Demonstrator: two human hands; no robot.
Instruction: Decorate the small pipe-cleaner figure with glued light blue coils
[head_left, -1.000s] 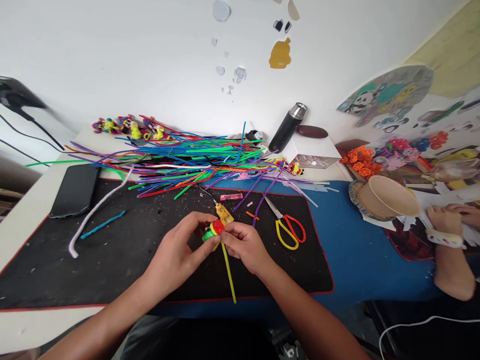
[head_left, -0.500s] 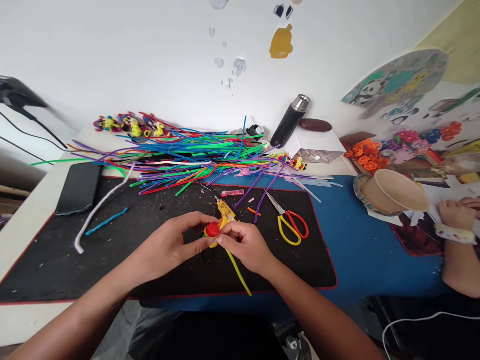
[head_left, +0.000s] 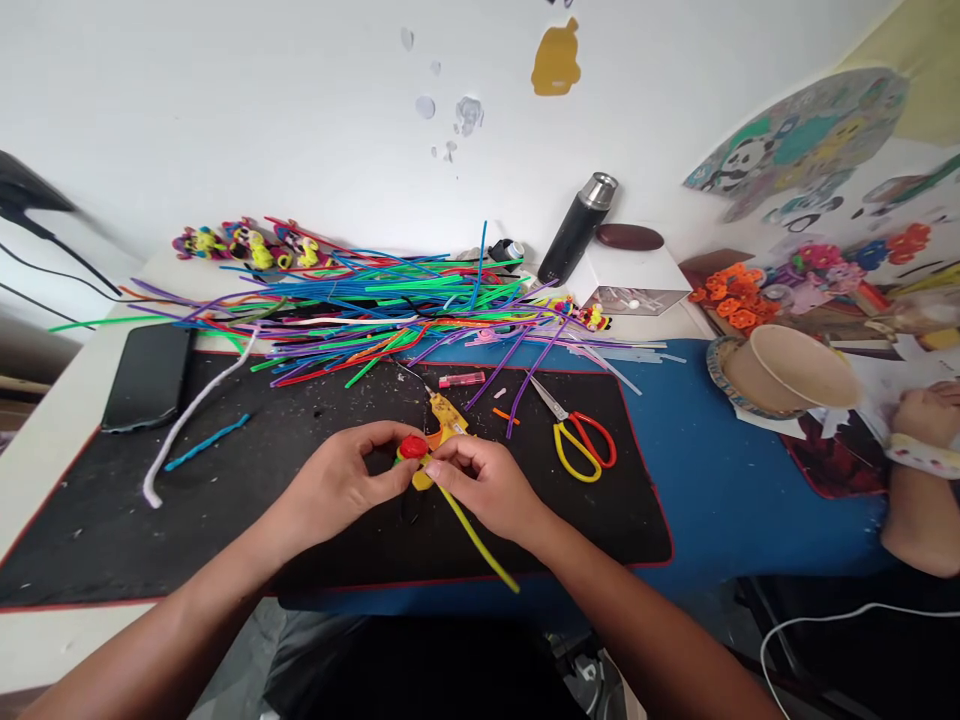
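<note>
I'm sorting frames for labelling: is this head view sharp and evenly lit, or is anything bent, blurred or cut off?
Head view: soft, even light, no glare on the black mat. Wide-lens bending curves the table edges and tilts the flask. Left hand, right hand and the red and yellow piece are sharp. Another person's arm at the right edge is cropped.

The room is bright with soft, even daylight, and I cannot tell which side it comes from. My hands cast only faint shadows on the black mat. The white wall is nearly washed out, and the flask shows a small glint on its steel cap. The middle of my view is sharp. Toward the edges everything bends and stretches: the table curves, and the posters at right look smeared, perhaps from motion.
</note>
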